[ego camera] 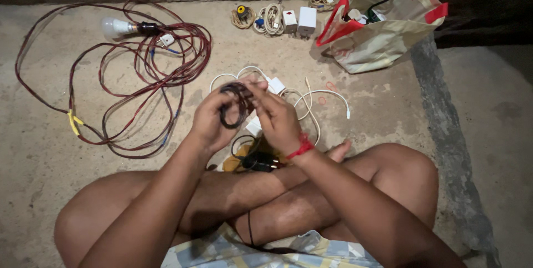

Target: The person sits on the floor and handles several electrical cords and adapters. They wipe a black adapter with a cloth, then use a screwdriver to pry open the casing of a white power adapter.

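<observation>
My left hand (pixel 210 118) grips a small coil of black cable (pixel 233 107), looped in several turns. My right hand (pixel 277 117), with a red thread on its wrist, pinches the same coil from the right side. Both hands are raised above my crossed legs. Below them the black cable runs down to a dark plug (pixel 260 161) lying on a yellow object by my foot.
White cables with chargers (pixel 311 98) lie just beyond my hands. A long red-brown wire (pixel 139 73) with a bulb (pixel 114 26) sprawls at the left. Small coiled cords and white adapters (pixel 283 21) sit at the back, next to an open bag (pixel 383 23).
</observation>
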